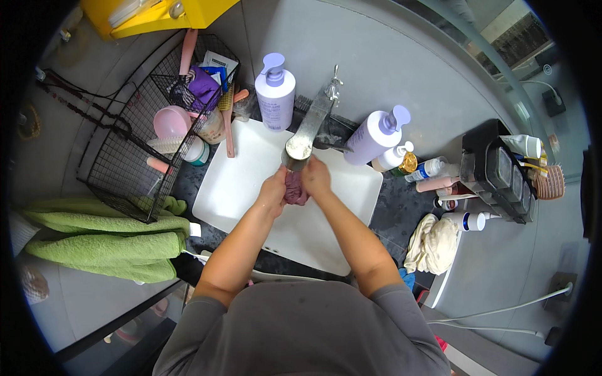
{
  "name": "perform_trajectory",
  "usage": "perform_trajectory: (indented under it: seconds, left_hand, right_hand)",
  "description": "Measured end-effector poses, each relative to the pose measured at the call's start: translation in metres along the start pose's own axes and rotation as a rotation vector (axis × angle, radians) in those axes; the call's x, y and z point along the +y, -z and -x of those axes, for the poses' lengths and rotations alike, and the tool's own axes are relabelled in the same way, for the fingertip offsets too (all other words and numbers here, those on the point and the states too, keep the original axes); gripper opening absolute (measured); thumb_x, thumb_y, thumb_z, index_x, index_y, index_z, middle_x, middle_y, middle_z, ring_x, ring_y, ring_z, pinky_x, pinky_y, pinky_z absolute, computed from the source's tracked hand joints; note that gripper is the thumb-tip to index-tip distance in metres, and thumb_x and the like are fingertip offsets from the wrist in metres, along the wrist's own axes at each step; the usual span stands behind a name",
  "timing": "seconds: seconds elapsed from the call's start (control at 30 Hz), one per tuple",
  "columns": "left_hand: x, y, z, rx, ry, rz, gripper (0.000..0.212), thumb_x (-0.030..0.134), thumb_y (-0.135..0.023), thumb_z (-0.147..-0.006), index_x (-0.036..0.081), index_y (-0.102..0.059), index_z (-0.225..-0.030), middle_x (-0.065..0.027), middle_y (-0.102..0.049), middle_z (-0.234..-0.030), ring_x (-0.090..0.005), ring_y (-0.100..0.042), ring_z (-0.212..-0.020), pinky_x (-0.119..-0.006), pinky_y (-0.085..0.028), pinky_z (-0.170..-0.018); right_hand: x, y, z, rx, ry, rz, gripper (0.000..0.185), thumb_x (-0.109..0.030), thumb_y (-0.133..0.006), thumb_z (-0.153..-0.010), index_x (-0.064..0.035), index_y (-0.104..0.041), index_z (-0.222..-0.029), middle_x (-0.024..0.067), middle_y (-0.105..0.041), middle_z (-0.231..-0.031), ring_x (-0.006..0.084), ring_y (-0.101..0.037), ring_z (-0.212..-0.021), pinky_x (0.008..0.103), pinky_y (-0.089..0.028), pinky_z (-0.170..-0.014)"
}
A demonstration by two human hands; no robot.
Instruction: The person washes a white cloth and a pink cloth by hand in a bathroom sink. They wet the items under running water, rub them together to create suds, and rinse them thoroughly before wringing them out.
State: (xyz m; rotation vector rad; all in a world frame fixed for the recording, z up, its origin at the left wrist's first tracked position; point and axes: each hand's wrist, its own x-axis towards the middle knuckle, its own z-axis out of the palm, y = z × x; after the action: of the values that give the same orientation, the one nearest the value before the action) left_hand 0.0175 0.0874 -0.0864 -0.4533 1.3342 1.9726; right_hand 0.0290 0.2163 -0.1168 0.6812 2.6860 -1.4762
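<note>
Both my hands grip a bunched, mauve-coloured cloth point(296, 189) above a white rectangular washbasin point(244, 178). My left hand point(273, 191) is at the cloth's left side, and my right hand point(317, 177) is at its right side. Some of the fingers are hidden under the faucet's end and behind the cloth. The metal faucet point(311, 124) reaches over the basin, its spout end directly above the cloth and close to my fingers. Whether water runs from it I cannot tell.
White-and-lilac pump bottles point(275, 101) flank the faucet. A black wire basket point(122, 155) and green towel point(108, 239) are at the left. Small bottles point(425, 169), a black organizer point(498, 174) and a cream cloth point(431, 244) lie at the right. A yellow shelf point(202, 14) juts out at the upper left.
</note>
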Motion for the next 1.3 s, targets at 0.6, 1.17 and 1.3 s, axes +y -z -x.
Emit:
perform_trajectory:
  seconds: [0.6, 1.17, 1.3]
  left_hand:
    - [0.005, 0.062, -0.036, 0.187, -0.308, -0.252, 0.050, 0.048, -0.029, -0.096, 0.009, -0.056, -0.080, -0.0016, -0.054, -0.070, -0.0116, -0.050, -0.064, -0.028, -0.041, -0.060]
    - [-0.077, 0.076, -0.058, -0.545, -0.371, 0.270, 0.036, 0.034, -0.035, -0.095, 0.008, -0.049, -0.115, -0.0119, -0.055, -0.112, -0.0249, -0.056, -0.102, -0.041, -0.047, -0.086]
    - [-0.021, 0.023, -0.017, -0.072, 0.126, 0.245, 0.035, 0.033, -0.039, -0.094, 0.006, -0.048, -0.116, -0.0095, -0.055, -0.112, -0.0209, -0.057, -0.098, -0.033, -0.048, -0.081]
  right_hand:
    - [-0.041, 0.065, 0.038, -0.294, -0.027, -0.848, 0.024, -0.013, -0.049, -0.084, -0.0007, -0.052, -0.105, 0.0074, -0.059, -0.088, 0.0140, -0.055, -0.074, 0.0275, -0.045, -0.066]
    - [-0.068, -0.015, 0.074, -0.202, 0.697, 0.365, 0.032, -0.040, -0.054, -0.081, -0.0102, -0.062, -0.089, 0.0163, -0.062, -0.092, 0.0338, -0.060, -0.077, 0.0417, -0.044, -0.075]
    - [-0.047, -0.003, 0.034, -0.028, 0.084, 0.136, 0.030, -0.034, -0.051, -0.086, -0.0046, -0.055, -0.084, 0.0177, -0.061, -0.076, 0.0369, -0.060, -0.076, 0.0440, -0.046, -0.066]
